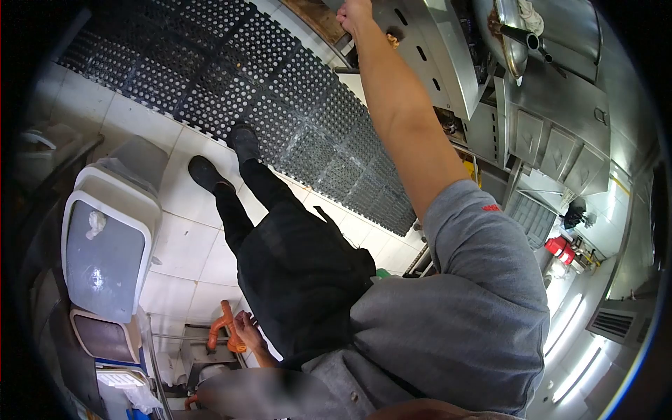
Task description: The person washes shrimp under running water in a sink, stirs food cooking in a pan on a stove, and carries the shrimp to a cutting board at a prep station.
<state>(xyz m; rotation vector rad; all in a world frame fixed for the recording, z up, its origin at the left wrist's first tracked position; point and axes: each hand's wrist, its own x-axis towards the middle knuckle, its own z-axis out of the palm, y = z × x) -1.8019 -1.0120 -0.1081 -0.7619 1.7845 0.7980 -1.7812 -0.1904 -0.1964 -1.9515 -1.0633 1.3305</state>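
Note:
My right arm stretches to the top edge, where my right hand (pixel 355 14) is closed, its fingers bent in. What it grips, if anything, is cut off or hidden. Just beside it are a brown wooden surface (pixel 315 17) and a slotted stainless steel panel (pixel 413 42). My left hand (pixel 250 330) hangs low by my black apron (pixel 301 280), its fingers loosely bent and apart, with nothing visible in them. An orange pipe fitting (pixel 222 325) stands close to that hand; I cannot tell whether they touch.
A black perforated mat (pixel 280 105) covers part of the white tiled floor (pixel 185 245). A grey-lidded bin (pixel 105 252) stands at the left. Steel equipment with drawers (pixel 553 150) lines the right, and a large metal pan (pixel 500 35) juts out above.

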